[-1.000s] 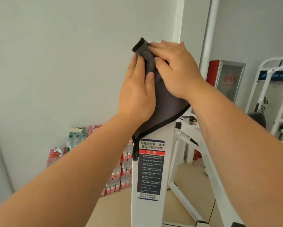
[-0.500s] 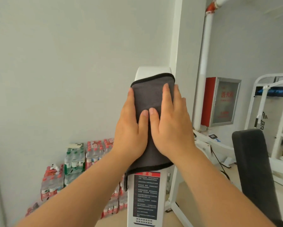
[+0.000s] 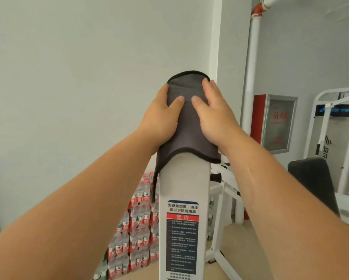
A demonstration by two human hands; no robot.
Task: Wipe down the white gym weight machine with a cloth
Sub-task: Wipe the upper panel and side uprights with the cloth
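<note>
A grey cloth [image 3: 186, 126] with a black hem is draped over the rounded top of the white weight machine column [image 3: 183, 178]. My left hand [image 3: 161, 116] grips the cloth on the column's left side, thumb on the front and fingers wrapped out of sight behind. On the right side my right hand [image 3: 214, 114] grips it the same way, thumb in front and fingers curled over the top edge. One corner of the cloth hangs down the column's left edge.
A warning label [image 3: 181, 235] sits on the column's front. Packs of water bottles [image 3: 137, 229] are stacked against the wall behind. To the right are a white pipe [image 3: 252, 67], a red fire cabinet [image 3: 274, 122], a black pad [image 3: 311, 182] and another white machine frame [image 3: 331, 138].
The cloth went from bunched to spread flat, then up over the column's top. My hands moved apart from flat side by side to clasping the two sides.
</note>
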